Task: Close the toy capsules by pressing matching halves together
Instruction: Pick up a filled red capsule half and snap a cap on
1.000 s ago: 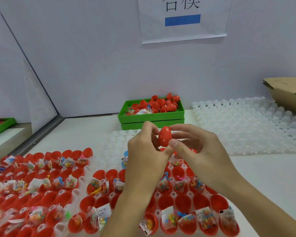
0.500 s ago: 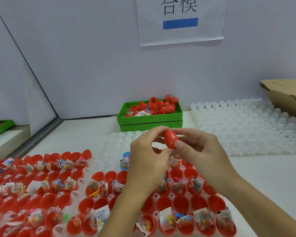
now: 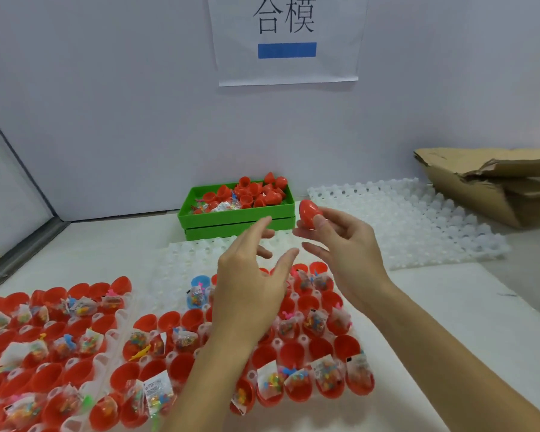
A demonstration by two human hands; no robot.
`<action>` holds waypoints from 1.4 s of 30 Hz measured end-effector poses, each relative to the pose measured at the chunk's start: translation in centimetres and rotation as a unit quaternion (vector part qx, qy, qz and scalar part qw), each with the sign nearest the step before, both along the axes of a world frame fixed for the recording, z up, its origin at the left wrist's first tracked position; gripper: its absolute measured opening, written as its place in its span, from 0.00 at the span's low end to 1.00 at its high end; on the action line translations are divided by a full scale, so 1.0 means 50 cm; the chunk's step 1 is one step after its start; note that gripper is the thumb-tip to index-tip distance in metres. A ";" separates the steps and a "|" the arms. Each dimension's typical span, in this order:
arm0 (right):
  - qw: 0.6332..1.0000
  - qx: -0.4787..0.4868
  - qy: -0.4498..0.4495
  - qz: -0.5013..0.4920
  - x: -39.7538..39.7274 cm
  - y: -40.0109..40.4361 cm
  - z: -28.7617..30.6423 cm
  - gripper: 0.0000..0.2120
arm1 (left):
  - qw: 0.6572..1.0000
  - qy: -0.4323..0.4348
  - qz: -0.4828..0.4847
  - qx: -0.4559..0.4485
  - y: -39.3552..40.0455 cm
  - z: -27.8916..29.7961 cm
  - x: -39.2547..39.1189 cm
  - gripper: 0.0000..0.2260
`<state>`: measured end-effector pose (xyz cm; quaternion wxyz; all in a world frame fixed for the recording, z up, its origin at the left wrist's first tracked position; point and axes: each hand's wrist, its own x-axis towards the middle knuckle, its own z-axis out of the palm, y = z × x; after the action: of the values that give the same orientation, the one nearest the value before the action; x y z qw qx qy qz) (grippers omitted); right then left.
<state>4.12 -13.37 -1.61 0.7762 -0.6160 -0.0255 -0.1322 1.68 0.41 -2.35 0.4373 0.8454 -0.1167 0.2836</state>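
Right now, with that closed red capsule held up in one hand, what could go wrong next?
1. The right hand holds the red capsule only between thumb and fingertips, so that light grip might let it drop.
2. It would likely fall among the open red halves below and knock toy packets loose.
3. The left hand, open just above that tray, could brush packets out.

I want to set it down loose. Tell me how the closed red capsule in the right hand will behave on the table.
The closed red capsule is smooth and egg-shaped, so it would probably roll. The right hand holds it by fingertips alone, so it is likely light. Its glossy shell may be slippery.
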 end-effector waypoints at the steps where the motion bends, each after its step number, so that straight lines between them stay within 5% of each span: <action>1: 0.999 0.046 0.017 -0.004 0.013 -0.013 0.003 0.07 | 1.000 0.003 -0.006 -0.002 -0.008 0.006 -0.001 0.24; 9: 0.932 0.336 0.068 -0.118 0.176 -0.187 0.066 0.16 | 0.999 -0.001 -0.051 0.001 -0.060 0.022 0.010 0.17; 16: 0.850 0.453 0.065 -0.261 0.268 -0.342 0.108 0.09 | 0.999 0.013 -0.046 -0.015 -0.054 0.001 0.012 0.14; 19: 0.830 0.482 0.094 -0.265 0.285 -0.373 0.106 0.15 | 0.999 0.005 -0.038 -0.023 -0.040 -0.008 0.013 0.11; 21: 0.848 0.470 0.093 -0.225 0.288 -0.381 0.094 0.22 | 0.999 0.007 -0.034 -0.026 -0.031 -0.011 0.015 0.10; 29: 0.981 0.074 0.107 -0.145 0.189 -0.281 -0.023 0.12 | 0.999 0.030 -0.013 -0.041 -0.003 -0.011 0.020 0.07; 33: 0.957 -0.169 -0.028 -0.235 0.111 -0.221 -0.087 0.16 | 0.997 0.061 -0.020 -0.053 0.005 0.004 0.016 0.08; 38: 0.927 -0.313 -0.079 -0.193 0.067 -0.199 -0.102 0.18 | 0.980 0.103 0.060 -0.158 0.052 0.037 0.026 0.10; 42: 0.920 -0.336 -0.097 -0.178 0.064 -0.188 -0.101 0.19 | 0.977 0.174 0.122 -0.008 0.126 0.062 0.035 0.09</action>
<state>7.30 -22.77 -6.68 0.4813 -0.8189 -0.0339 -0.3107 3.44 6.72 0.77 0.4194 0.8863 0.0679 0.1841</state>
